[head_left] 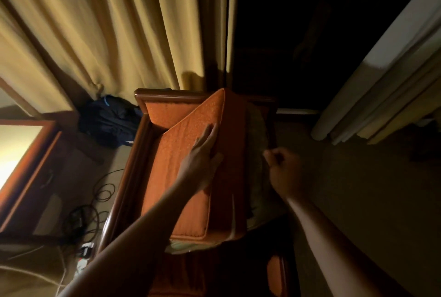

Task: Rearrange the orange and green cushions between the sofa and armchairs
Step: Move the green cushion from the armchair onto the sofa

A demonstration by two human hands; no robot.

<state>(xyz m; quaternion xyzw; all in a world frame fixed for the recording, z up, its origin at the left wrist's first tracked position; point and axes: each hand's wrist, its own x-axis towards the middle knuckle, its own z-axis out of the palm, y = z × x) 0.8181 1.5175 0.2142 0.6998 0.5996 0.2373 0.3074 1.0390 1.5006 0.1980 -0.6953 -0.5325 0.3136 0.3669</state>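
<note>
A wooden armchair (140, 98) stands below me, with an orange backrest pad (164, 111). An orange cushion (183, 191) lies tilted in the seat, its right edge raised. My left hand (202, 153) rests flat on its top, fingers apart. A pale green cushion (259, 127) stands on edge against the orange cushion's right side; another green edge pokes out under its near end. My right hand (284, 165) is curled at the green cushion's edge, pinching it. The dim light hides the chair's right arm.
Yellow curtains (107, 34) hang behind the chair. A dark backpack (109, 120) sits on the floor to its left. Cables and a power strip (83, 251) lie at lower left beside a wooden table (31, 167). Rolled pale items (381, 86) lean at right.
</note>
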